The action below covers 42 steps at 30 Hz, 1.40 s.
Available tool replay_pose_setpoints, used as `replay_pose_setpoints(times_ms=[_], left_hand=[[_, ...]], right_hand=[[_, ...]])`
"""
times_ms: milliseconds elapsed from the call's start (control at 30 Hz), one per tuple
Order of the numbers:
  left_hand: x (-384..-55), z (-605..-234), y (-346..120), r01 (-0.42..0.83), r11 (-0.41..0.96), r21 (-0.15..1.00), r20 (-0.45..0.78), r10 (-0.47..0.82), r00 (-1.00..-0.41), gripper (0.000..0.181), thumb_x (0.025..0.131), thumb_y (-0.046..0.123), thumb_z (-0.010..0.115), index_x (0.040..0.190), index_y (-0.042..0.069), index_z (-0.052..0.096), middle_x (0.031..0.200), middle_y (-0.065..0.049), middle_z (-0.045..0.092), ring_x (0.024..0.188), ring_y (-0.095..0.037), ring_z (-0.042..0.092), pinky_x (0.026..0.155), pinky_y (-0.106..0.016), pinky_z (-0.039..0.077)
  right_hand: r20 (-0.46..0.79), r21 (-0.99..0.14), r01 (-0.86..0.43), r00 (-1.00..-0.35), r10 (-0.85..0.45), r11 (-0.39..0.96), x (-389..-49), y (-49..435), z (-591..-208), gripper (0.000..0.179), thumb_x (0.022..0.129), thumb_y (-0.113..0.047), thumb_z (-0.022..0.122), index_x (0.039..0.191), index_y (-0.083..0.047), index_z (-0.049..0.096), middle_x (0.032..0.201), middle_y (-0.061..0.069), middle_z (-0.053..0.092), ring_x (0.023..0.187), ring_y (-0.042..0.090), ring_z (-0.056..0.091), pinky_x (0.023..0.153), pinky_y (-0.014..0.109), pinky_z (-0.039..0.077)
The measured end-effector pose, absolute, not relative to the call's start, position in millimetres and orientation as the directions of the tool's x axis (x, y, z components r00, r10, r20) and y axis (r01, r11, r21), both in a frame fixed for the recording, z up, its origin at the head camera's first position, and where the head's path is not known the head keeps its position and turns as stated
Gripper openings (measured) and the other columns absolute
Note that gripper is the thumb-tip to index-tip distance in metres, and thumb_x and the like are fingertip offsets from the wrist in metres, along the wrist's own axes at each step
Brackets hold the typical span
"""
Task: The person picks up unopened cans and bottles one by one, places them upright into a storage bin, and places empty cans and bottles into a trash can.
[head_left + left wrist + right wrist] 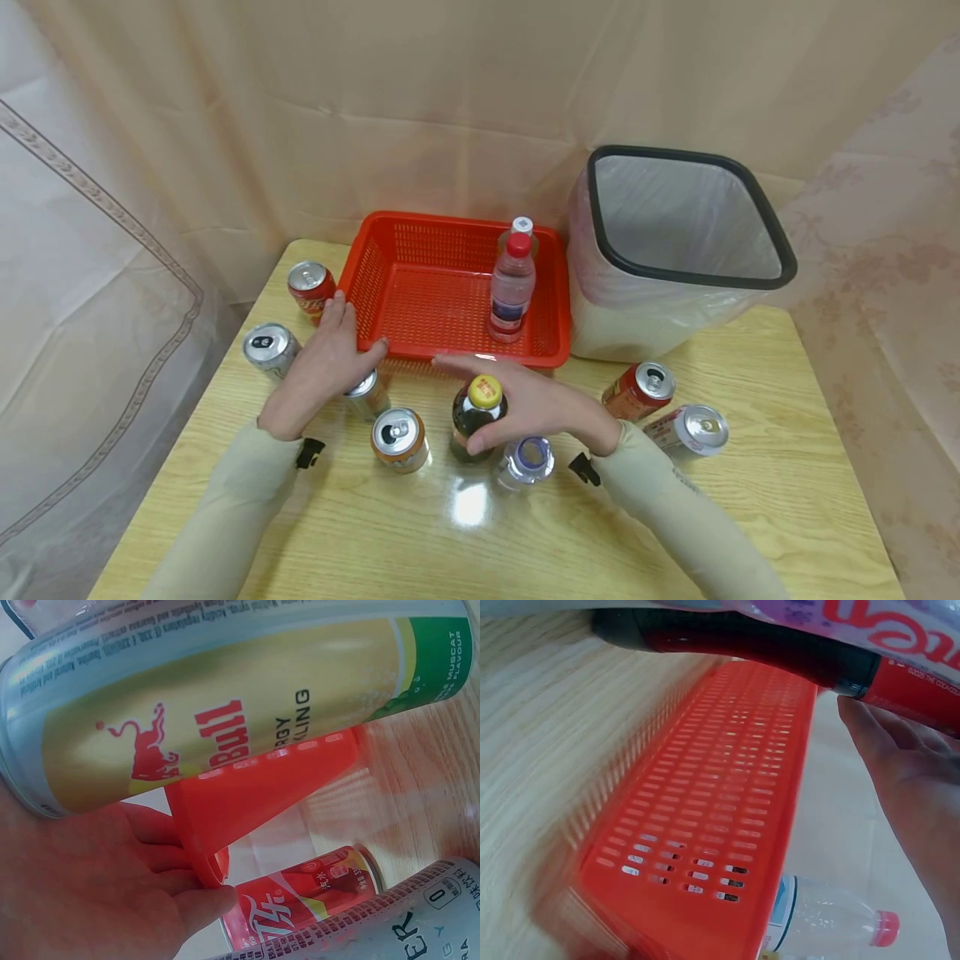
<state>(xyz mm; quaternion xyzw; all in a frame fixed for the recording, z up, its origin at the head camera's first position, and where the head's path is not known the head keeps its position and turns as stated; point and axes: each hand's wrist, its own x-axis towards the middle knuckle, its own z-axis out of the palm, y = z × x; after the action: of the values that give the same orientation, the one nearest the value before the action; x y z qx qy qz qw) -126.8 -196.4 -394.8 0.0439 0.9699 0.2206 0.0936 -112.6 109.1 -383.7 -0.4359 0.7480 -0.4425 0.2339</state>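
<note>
In the head view my left hand (322, 367) touches the near left corner of a red plastic basket (363, 271), its fingers fairly straight. A red soda can (311, 287) stands beside those fingertips. Near that wrist are a silver can (270, 350) and a gold-and-silver Red Bull can (240, 712), which is partly under the hand in the head view. My right hand (536, 404) is spread around a dark cola bottle (467, 417) with a yellow cap, thumb on the near side, fingers extended past it. Beside the bottle stands a clear uncapped bottle (525, 465).
Inside the basket, a red-capped bottle (513, 287) stands before a white-capped one (522, 225). A lined trash bin (630, 321) is to the right. An orange-rimmed can (400, 442), a red can (637, 392) and a pale can (688, 431) stand on the table.
</note>
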Motion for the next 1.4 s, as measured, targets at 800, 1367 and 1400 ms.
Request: replay_pose_setpoints(times_ms=[800,1367,1400], left_hand=[[-127.4,-394.9,-195.3,0.033,0.901,0.433,-0.180,0.123,-0.976,0.091,0.101,0.045,0.049,0.157,-0.018,0.013,0.168,-0.032,-0.003,0.156,-0.046,0.003,0.122,-0.059,0.020],[-126.4,-394.3,-196.0,0.025,0.900,0.434,-0.185,0.117,-0.976,0.091,0.101,0.045,0.050,0.157,-0.017,0.013,0.168,-0.031,-0.002,0.156,-0.045,0.003,0.122,-0.059,0.019],[-126.3,-394.3,-196.1,0.025,0.900,0.434,-0.185,0.116,-0.976,0.091,0.101,0.045,0.050,0.157,-0.017,0.013,0.168,-0.031,-0.002,0.156,-0.045,0.003,0.122,-0.059,0.019]], right_hand=[[0.181,-0.888,-0.433,-0.636,-0.750,0.153,-111.3,109.6,-383.2,0.029,0.086,-0.024,0.077,0.113,-0.016,0.070,0.105,-0.005,0.075,0.094,0.015,0.069,0.081,0.034,0.057],[0.570,-0.807,-0.571,-0.687,-0.451,-0.150,-106.4,128.5,-313.9,0.059,0.093,-0.048,0.073,0.109,0.007,0.060,0.103,0.012,0.074,0.100,0.023,0.070,0.087,0.031,0.058],[0.576,-0.806,-0.570,-0.697,-0.426,-0.158,-106.5,129.5,-311.9,0.062,0.093,-0.049,0.074,0.108,0.010,0.059,0.103,0.012,0.075,0.100,0.024,0.071,0.088,0.032,0.058]])
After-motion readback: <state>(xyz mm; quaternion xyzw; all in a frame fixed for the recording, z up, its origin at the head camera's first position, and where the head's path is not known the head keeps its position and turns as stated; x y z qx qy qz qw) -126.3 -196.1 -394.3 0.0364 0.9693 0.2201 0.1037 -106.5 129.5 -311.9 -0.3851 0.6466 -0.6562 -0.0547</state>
